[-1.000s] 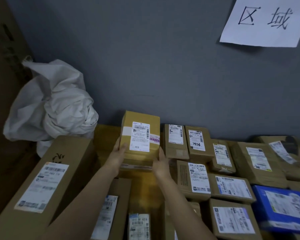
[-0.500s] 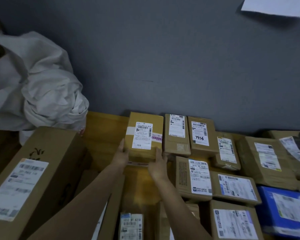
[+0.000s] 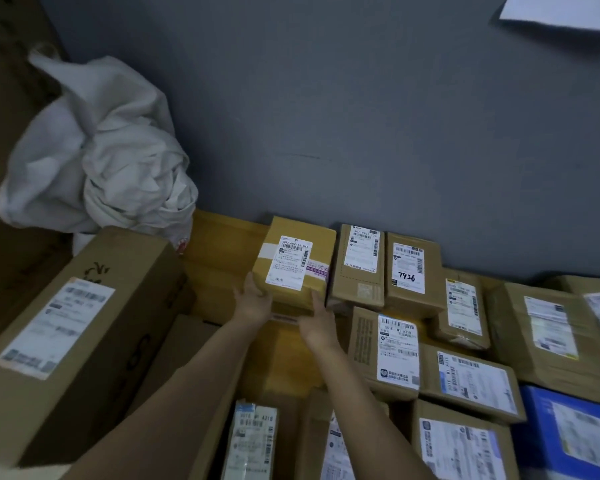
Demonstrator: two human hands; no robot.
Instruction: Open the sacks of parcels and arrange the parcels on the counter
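A small brown parcel (image 3: 296,262) with a white label and a purple sticker lies on the yellow wooden counter (image 3: 222,258), close to the grey wall. My left hand (image 3: 253,303) touches its near left corner, thumb up along the side. Against the near face of the parcel rests my right hand (image 3: 317,323), one finger straight up on it. A crumpled white sack (image 3: 101,161) sits at the back left corner.
Rows of labelled brown parcels (image 3: 407,271) fill the counter to the right, with a blue parcel (image 3: 568,431) at the near right. A long carton (image 3: 66,334) lies at the left. More parcels (image 3: 253,441) lie between my forearms. A paper sheet (image 3: 565,12) hangs on the wall.
The small parcel went from lifted and tilted to lying flat on the counter beside the row by the wall. Both hands stayed on its near end.
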